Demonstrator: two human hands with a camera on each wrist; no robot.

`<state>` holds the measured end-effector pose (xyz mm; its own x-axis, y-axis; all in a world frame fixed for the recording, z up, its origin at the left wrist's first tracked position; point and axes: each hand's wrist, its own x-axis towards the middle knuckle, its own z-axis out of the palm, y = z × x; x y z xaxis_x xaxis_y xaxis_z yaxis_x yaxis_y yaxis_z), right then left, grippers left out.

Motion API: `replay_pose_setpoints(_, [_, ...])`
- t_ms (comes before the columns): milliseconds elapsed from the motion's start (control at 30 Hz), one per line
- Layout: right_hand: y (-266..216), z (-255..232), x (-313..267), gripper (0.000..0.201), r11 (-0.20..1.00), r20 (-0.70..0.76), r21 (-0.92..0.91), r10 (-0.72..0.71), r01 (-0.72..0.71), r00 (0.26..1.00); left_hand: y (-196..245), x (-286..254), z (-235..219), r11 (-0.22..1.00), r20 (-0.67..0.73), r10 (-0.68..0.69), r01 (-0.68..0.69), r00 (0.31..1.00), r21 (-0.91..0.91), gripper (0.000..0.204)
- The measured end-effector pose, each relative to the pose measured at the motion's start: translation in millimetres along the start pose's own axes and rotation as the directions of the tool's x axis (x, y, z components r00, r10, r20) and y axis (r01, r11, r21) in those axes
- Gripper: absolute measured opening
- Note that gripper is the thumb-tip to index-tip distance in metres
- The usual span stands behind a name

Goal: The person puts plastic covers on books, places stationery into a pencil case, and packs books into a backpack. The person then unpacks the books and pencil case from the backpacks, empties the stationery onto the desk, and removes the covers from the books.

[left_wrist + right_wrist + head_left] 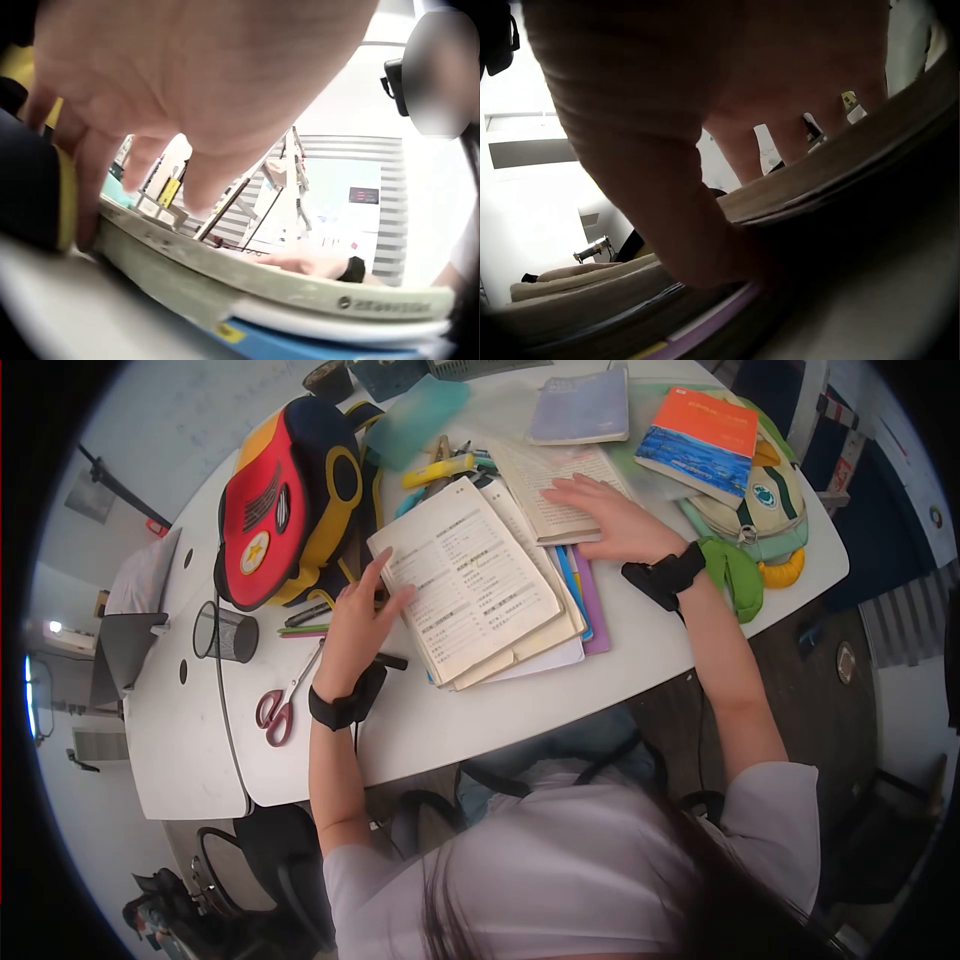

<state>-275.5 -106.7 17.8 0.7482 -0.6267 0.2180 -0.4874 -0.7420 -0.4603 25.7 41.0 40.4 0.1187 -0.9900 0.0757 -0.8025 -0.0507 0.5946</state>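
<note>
An open book of printed pages (pixel 470 585) lies on a stack of books and papers. My left hand (pixel 362 628) is at its left edge, the thumb over the page; in the left wrist view, the fingers (pixel 90 176) reach down beside the stack's side (pixel 285 281). Spread over a second open book (pixel 560 510) at the right is my right hand (pixel 628 522), its fingers relaxed on the page. The right wrist view has its thumb (pixel 705 247) down against the edges of the stacked books (pixel 817 180), the tip in shadow.
A red, yellow and navy backpack (pixel 280 510) stands left, near a mesh cup (pixel 225 635) and scissors (pixel 281 710). Farther back lie a yellow item (pixel 437 470) and a grey-blue book (pixel 580 408). At right, an orange-and-blue book (pixel 698 445) rests against a green-and-beige bag (pixel 770 505).
</note>
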Motion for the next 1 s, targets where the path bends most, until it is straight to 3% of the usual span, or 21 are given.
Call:
replay_pose_setpoints(67, [1, 4, 5, 0.064, 0.999, 0.03, -0.03, -0.027, 0.027, 0.999, 5, -4, 5, 0.988, 0.01, 0.115, -0.116, 0.993, 0.106, 0.051])
replay_pose_setpoints(133, [-2, 6, 9, 0.063, 0.996, 0.059, -0.057, -0.061, 0.064, 0.996, 8, -4, 9, 0.994, 0.045, 0.109, -0.11, 0.993, 0.013, 0.058])
replay_pose_setpoints(200, [-7, 3, 10, 0.062, 0.999, 0.076, 0.029, -0.033, 0.031, 0.997, 7, -3, 15, 0.988, 0.014, 0.072, -0.07, 0.997, -0.138, 0.065])
replay_pose_setpoints(233, [-7, 4, 12, 0.062, 0.999, 0.08, 0.031, -0.042, 0.04, 0.996, 2, -1, 17, 0.975, 0.066, 0.031, -0.016, 0.997, -0.22, 0.074])
replay_pose_setpoints(267, [-8, 5, 14, 0.061, 0.994, 0.051, 0.09, -0.071, 0.066, 0.996, -2, 2, 18, 0.976, 0.06, 0.023, -0.009, 0.998, -0.22, 0.074])
replay_pose_setpoints(333, [-10, 6, 15, 0.06, 0.984, 0.025, 0.151, -0.101, 0.096, 0.995, -8, 5, 21, 0.896, 0.095, -0.042, 0.08, 0.995, -0.437, 0.081])
replay_pose_setpoints(467, [-16, -4, 13, 0.057, 0.973, 0.04, 0.205, -0.115, 0.105, 0.993, 1, 5, 17, 0.857, 0.104, -0.143, 0.175, 0.984, -0.485, 0.086])
replay_pose_setpoints(567, [-12, -6, 6, 0.057, 0.977, 0.091, 0.197, -0.096, 0.076, 0.991, 2, 6, 14, 0.779, 0.223, -0.114, 0.226, 0.968, -0.585, 0.085])
replay_pose_setpoints(933, [-4, -10, -2, 0.057, 0.978, 0.13, 0.207, -0.04, 0.012, 0.991, -2, 7, 12, 0.741, 0.213, -0.173, 0.27, 0.962, -0.615, 0.075])
replay_pose_setpoints(1000, [-2, -9, -6, 0.06, 0.999, 0.107, 0.037, -0.002, -0.002, 0.994, -2, 8, 11, 0.788, 0.191, -0.216, 0.286, 0.958, -0.544, 0.074])
